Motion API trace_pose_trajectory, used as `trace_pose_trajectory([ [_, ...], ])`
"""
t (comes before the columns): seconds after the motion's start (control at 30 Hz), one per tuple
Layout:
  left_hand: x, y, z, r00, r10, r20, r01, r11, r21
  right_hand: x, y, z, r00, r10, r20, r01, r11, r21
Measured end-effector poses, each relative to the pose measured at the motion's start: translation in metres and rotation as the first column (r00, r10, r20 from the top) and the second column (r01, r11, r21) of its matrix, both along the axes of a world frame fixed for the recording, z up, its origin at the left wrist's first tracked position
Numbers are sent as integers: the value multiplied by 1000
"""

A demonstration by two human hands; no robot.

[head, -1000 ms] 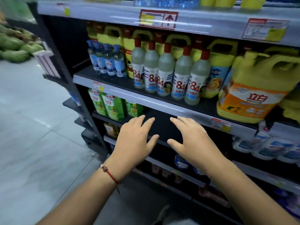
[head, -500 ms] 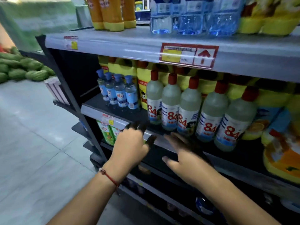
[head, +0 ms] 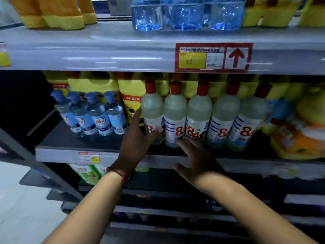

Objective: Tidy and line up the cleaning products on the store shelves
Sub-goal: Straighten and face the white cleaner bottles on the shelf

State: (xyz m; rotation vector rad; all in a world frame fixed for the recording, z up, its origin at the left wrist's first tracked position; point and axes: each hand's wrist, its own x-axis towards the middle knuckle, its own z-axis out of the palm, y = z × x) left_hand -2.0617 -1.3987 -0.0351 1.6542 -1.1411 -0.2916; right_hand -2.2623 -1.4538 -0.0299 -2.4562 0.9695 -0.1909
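Note:
Several pale red-capped "84" bottles stand in a row on the dark middle shelf. My left hand reaches the leftmost "84" bottle, fingers along its left side and thumb across its label, the grasp still loose. My right hand hovers with spread straight fingers just in front of the second and third bottles, near their bases. Small blue-capped bottles stand to the left. Yellow jugs fill the row behind.
A grey upper shelf with a red price tag holds blue water bottles and yellow-orange bottles. A large yellow-orange jug sits at right. Green packs lie on the lower shelf. Tiled floor is at left.
Both hands rose from below the shelf edge up to the "84" bottles. The left hand now touches the leftmost bottle. My view moved closer and upward.

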Motion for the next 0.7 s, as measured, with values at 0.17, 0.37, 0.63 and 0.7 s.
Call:
trace_pose_trajectory([
  [0.17, 16, 2, -1, 999, 3, 52, -4, 1000, 22, 14, 26, 12, 986, -160, 36, 159, 987, 25],
  [0.37, -1, 41, 6, 991, -88, -103, 71, 985, -160, 22, 72, 15, 912, -331, 243, 309, 943, 124],
  [0.63, -50, 88, 21, 811, -420, -408, 399, 906, -141, 2, 125, 7, 728, -516, 451, 399, 855, 332],
  [0.7, -64, 89, 12, 772, -417, -480, 436, 897, -78, -16, 137, 5, 702, -548, 456, 417, 834, 362],
])
